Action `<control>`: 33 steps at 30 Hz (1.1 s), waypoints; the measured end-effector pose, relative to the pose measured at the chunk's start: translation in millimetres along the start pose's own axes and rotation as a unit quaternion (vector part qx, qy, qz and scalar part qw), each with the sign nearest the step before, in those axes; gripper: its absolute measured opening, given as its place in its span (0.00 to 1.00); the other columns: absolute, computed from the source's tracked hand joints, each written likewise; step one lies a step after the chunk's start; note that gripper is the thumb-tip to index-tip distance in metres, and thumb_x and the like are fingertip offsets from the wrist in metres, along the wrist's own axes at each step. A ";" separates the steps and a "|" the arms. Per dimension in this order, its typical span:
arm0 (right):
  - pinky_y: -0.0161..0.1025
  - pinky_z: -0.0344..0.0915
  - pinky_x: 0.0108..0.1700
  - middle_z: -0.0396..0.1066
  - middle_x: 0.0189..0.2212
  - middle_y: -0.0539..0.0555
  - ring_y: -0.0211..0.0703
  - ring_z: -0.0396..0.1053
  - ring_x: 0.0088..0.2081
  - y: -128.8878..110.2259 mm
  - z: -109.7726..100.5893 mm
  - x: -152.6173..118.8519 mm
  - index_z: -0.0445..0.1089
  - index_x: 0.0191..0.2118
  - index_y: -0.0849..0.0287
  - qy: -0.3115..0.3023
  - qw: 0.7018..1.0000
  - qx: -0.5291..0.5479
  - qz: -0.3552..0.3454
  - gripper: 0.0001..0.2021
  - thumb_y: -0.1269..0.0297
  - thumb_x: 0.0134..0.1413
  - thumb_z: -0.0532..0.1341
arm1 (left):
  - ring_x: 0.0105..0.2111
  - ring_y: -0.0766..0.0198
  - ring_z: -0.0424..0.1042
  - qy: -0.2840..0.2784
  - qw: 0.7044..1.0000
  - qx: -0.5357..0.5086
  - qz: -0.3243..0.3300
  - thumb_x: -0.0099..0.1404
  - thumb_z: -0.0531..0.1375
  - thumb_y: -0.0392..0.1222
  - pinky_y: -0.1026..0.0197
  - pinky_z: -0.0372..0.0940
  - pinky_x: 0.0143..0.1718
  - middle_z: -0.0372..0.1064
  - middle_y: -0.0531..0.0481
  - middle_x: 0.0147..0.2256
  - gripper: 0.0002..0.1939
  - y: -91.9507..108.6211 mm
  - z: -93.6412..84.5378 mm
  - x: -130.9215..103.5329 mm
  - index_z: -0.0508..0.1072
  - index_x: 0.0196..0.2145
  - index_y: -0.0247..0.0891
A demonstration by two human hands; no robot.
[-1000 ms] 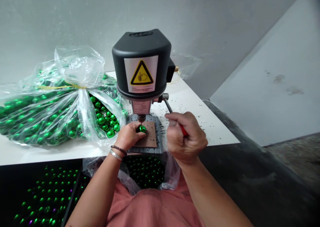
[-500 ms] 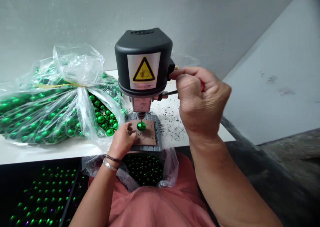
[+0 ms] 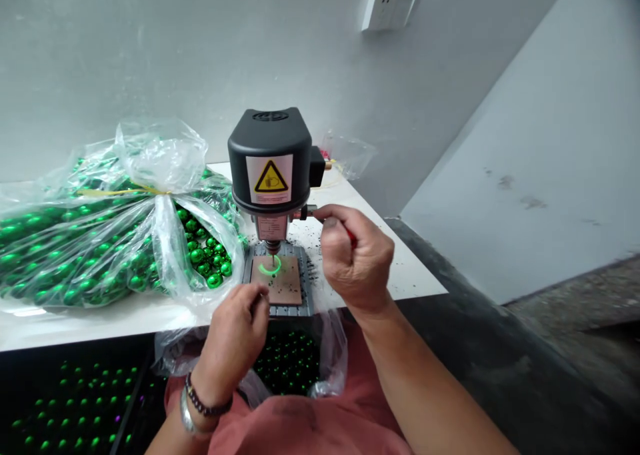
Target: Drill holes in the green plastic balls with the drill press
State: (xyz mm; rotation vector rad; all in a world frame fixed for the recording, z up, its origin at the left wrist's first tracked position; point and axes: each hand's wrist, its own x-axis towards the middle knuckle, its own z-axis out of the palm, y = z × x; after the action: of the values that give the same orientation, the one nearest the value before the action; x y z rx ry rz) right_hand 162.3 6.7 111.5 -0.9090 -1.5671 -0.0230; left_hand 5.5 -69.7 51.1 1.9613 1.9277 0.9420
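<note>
A black bench drill press [image 3: 270, 165] stands on the white table, its thin bit pointing down at a brown board [image 3: 285, 288]. Around the bit's tip a bright green curved streak [image 3: 271, 266] shows on the board; I cannot tell whether it is a blurred ball or a reflection. My right hand [image 3: 355, 251] is closed around the press's feed handle, whose red part peeks out between the fingers. In front of the board, my left hand [image 3: 239, 325] has its fingers curled together near the front left corner. What lies inside them, if anything, is hidden.
A clear plastic bag [image 3: 165, 241] of shiny green balls lies left of the press, tied with a yellow strip. Dark shavings litter the white table [image 3: 410, 278]. Below its edge, more green balls show in a lap bag [image 3: 333, 348] and a dark container. A socket [image 3: 390, 9] is on the wall.
The green ball that sat whole under the bit now shows only as a curved green streak. My left hand has drawn back from the board and curled; my right hand is lower beside the press.
</note>
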 end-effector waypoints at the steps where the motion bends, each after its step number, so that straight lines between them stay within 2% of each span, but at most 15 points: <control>1: 0.33 0.62 0.31 0.70 0.24 0.49 0.32 0.63 0.26 1.5 -0.9 -4.3 0.71 0.33 0.61 -0.004 1.000 -0.013 -0.014 0.11 0.70 0.51 0.51 | 0.32 0.62 0.70 -0.022 1.000 -0.009 0.018 0.62 0.50 0.41 0.61 0.65 0.36 0.71 0.46 0.31 0.12 9.2 -3.8 -5.9 0.72 0.34 0.39; 4: 0.35 0.60 0.31 0.69 0.24 0.51 0.34 0.61 0.26 5.6 -3.8 -15.8 0.70 0.37 0.63 -0.028 0.997 -0.056 -0.053 0.11 0.70 0.51 0.52 | 0.31 0.64 0.71 -0.093 0.991 -0.062 0.073 0.62 0.51 0.39 0.65 0.67 0.34 0.72 0.47 0.32 0.11 31.9 -13.7 -22.8 0.73 0.35 0.42; 6: 0.36 0.60 0.32 0.69 0.25 0.52 0.35 0.61 0.26 6.3 -5.8 -18.7 0.69 0.41 0.63 -0.034 0.995 -0.077 -0.061 0.13 0.69 0.51 0.52 | 0.34 0.64 0.72 -0.106 0.986 -0.095 0.090 0.61 0.51 0.39 0.65 0.68 0.35 0.73 0.46 0.36 0.13 42.3 -13.9 -28.8 0.72 0.42 0.42; 9: 0.36 0.62 0.35 0.72 0.31 0.53 0.36 0.64 0.30 3.5 -11.3 -12.3 0.67 0.45 0.62 -0.056 0.997 -0.053 -0.028 0.15 0.66 0.54 0.51 | 0.40 0.62 0.72 -0.059 0.988 -0.126 0.071 0.61 0.51 0.38 0.62 0.68 0.40 0.70 0.41 0.44 0.24 56.5 -3.5 -24.0 0.60 0.56 0.38; 12: 0.37 0.63 0.41 0.72 0.38 0.53 0.36 0.66 0.35 -1.3 -21.8 0.7 0.67 0.47 0.61 -0.134 0.991 0.008 0.021 0.18 0.64 0.58 0.45 | 0.49 0.59 0.67 -0.001 0.986 -0.149 0.071 0.62 0.50 0.38 0.58 0.65 0.48 0.63 0.38 0.53 0.29 75.2 9.4 -5.9 0.50 0.61 0.36; 16: 0.38 0.62 0.47 0.71 0.43 0.52 0.37 0.66 0.42 -7.0 -39.2 10.6 0.67 0.48 0.59 -0.235 0.969 0.046 0.061 0.21 0.62 0.60 0.41 | 0.56 0.59 0.58 0.042 0.982 -0.175 0.065 0.64 0.47 0.42 0.57 0.58 0.54 0.60 0.41 0.55 0.25 99.3 15.8 18.8 0.55 0.59 0.35; 18: 0.38 0.62 0.47 0.71 0.43 0.52 0.37 0.66 0.42 -8.3 -47.0 13.1 0.66 0.49 0.58 -0.266 0.960 0.046 0.070 0.21 0.60 0.60 0.41 | 0.55 0.60 0.60 0.065 0.978 -0.195 0.043 0.65 0.47 0.44 0.59 0.58 0.53 0.62 0.42 0.54 0.24 107.0 16.0 25.5 0.58 0.57 0.35; 21: 0.38 0.63 0.45 0.73 0.39 0.52 0.37 0.67 0.40 -0.8 -52.6 23.8 0.67 0.48 0.56 -0.313 0.947 0.053 0.050 0.22 0.57 0.60 0.41 | 0.51 0.61 0.64 0.100 0.974 -0.203 0.015 0.65 0.47 0.46 0.61 0.61 0.50 0.66 0.44 0.50 0.21 114.4 15.5 29.0 0.63 0.52 0.36; 23: 0.37 0.63 0.45 0.73 0.37 0.52 0.37 0.68 0.40 14.2 -47.8 38.1 0.68 0.47 0.53 -0.301 0.951 0.053 0.052 0.21 0.54 0.59 0.42 | 0.47 0.61 0.68 0.111 0.976 -0.188 0.002 0.64 0.47 0.48 0.62 0.63 0.46 0.69 0.44 0.47 0.20 118.6 14.4 29.9 0.65 0.50 0.37; 24: 0.37 0.63 0.45 0.72 0.38 0.52 0.36 0.68 0.41 24.2 -42.2 46.7 0.68 0.47 0.52 -0.227 0.970 0.043 0.082 0.21 0.54 0.59 0.43 | 0.45 0.61 0.69 0.114 0.978 -0.177 -0.005 0.64 0.47 0.48 0.62 0.64 0.44 0.70 0.44 0.45 0.20 120.6 13.5 30.5 0.66 0.49 0.37; 26: 0.40 0.61 0.49 0.70 0.44 0.57 0.38 0.66 0.44 45.9 -25.6 63.4 0.65 0.50 0.57 -0.171 0.980 0.026 0.101 0.21 0.54 0.58 0.47 | 0.40 0.61 0.71 0.119 0.981 -0.151 -0.018 0.64 0.47 0.49 0.62 0.65 0.39 0.72 0.45 0.40 0.19 124.5 11.1 32.2 0.67 0.46 0.38; 28: 0.38 0.62 0.50 0.70 0.44 0.56 0.37 0.67 0.44 64.4 -6.6 75.7 0.66 0.49 0.57 -0.172 0.980 0.029 0.092 0.18 0.58 0.54 0.54 | 0.37 0.61 0.71 0.125 0.984 -0.122 -0.018 0.64 0.46 0.49 0.63 0.64 0.36 0.72 0.46 0.36 0.18 127.8 8.5 34.0 0.68 0.43 0.38; 31: 0.39 0.61 0.52 0.70 0.42 0.55 0.36 0.67 0.45 79.4 14.1 82.3 0.69 0.43 0.59 -0.157 0.982 0.029 0.097 0.13 0.61 0.55 0.54 | 0.32 0.63 0.71 0.137 0.986 -0.092 -0.010 0.65 0.46 0.48 0.64 0.62 0.32 0.72 0.48 0.32 0.16 131.1 6.2 35.4 0.69 0.40 0.39; 33: 0.43 0.62 0.51 0.70 0.41 0.54 0.36 0.66 0.45 82.5 19.2 82.1 0.68 0.42 0.61 -0.155 0.982 0.028 0.101 0.13 0.60 0.55 0.53 | 0.31 0.63 0.71 0.145 0.986 -0.085 -0.013 0.65 0.46 0.48 0.64 0.62 0.30 0.72 0.49 0.31 0.16 132.4 5.9 35.0 0.69 0.39 0.39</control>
State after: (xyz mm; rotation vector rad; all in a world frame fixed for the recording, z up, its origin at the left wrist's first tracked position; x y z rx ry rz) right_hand 197.7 116.1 137.5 -1.0601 -1.7426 0.3195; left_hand 113.3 -48.5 133.2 1.7789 1.9353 1.4025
